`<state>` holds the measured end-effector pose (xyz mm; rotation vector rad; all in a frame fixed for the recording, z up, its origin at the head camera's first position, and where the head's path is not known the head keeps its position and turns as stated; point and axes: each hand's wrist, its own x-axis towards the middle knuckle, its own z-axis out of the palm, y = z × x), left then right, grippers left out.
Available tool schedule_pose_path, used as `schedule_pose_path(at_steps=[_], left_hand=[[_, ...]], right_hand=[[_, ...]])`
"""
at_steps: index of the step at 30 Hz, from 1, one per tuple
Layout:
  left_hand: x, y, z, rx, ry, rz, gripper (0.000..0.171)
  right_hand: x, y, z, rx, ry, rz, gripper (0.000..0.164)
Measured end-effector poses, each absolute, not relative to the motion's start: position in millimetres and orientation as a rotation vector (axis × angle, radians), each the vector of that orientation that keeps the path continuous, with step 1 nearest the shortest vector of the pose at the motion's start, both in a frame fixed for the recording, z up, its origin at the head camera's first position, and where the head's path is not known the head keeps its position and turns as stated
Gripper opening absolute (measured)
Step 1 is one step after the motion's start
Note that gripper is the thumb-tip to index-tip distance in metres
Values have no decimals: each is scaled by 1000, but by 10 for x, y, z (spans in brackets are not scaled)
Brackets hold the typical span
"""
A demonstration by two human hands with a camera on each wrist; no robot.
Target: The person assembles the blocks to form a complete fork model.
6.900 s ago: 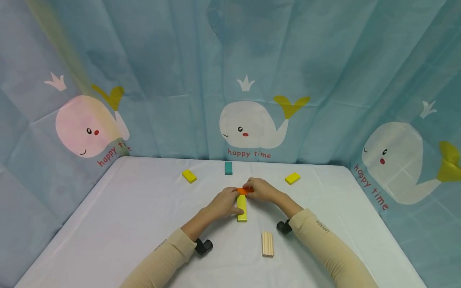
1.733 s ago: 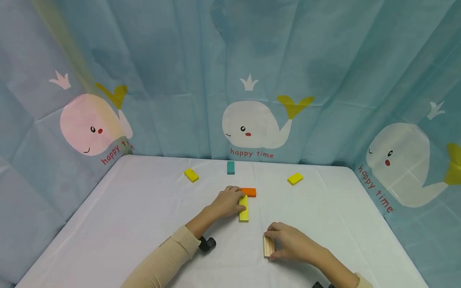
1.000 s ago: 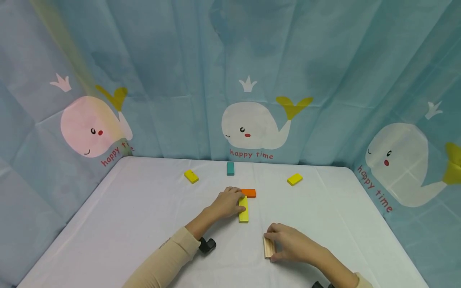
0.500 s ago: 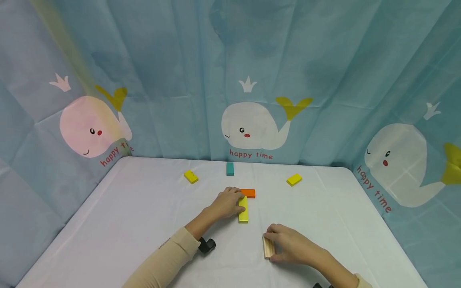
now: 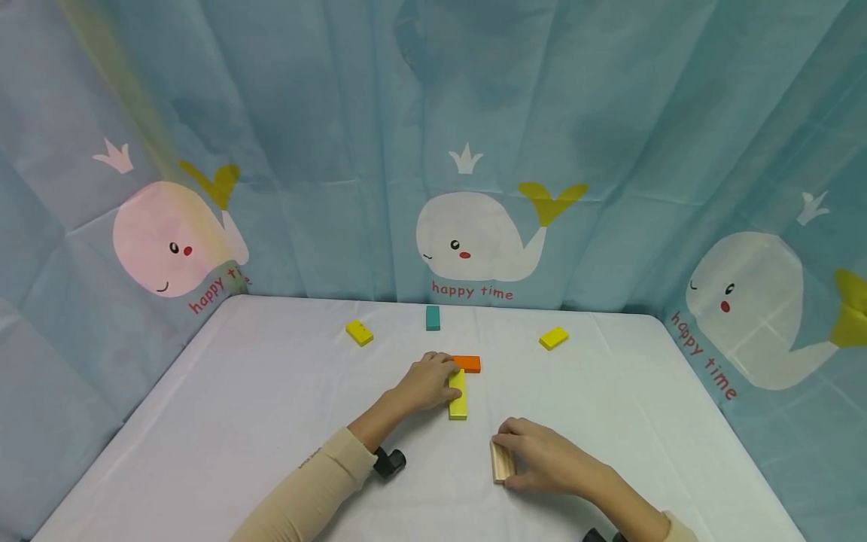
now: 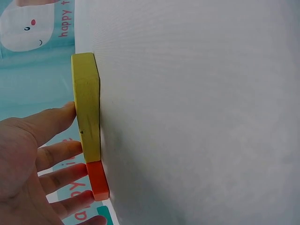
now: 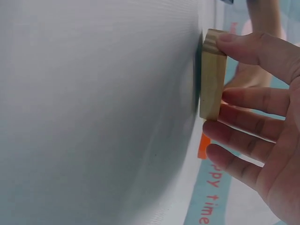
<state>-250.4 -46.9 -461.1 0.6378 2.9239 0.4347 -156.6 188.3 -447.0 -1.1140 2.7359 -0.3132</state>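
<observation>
My left hand (image 5: 423, 382) rests on a yellow wooden block (image 5: 457, 405) and the orange block (image 5: 468, 364) lying crosswise at its far end. In the left wrist view the thumb and index finger touch the yellow block (image 6: 88, 108), and other fingertips touch the orange block (image 6: 97, 182). These fingers are fairly straight and spread. My right hand (image 5: 545, 455) pinches a plain wooden block (image 5: 501, 463) by its ends, between thumb and fingertips. The right wrist view shows the plain block (image 7: 213, 82) very near the white cloth; whether it touches I cannot tell.
A teal block (image 5: 433, 318) lies near the table's back edge. One yellow block (image 5: 359, 332) is at the back left and another yellow block (image 5: 554, 337) at the back right. A whale-print curtain (image 5: 325, 226) hangs behind the white-covered table (image 5: 271, 391).
The right hand left the orange block, came back toward the near side and gripped the plain block. Just now that block has shifted slightly forward and left. The left hand stays put.
</observation>
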Motion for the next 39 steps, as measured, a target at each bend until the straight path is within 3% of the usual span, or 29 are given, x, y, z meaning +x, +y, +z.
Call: schedule_pose_path(at_steps=[39], left_hand=[[-2521, -477, -4627, 654, 2924, 435, 46]], right_hand=[[-1770, 1593, -4424, -1208, 2749, -314, 54]])
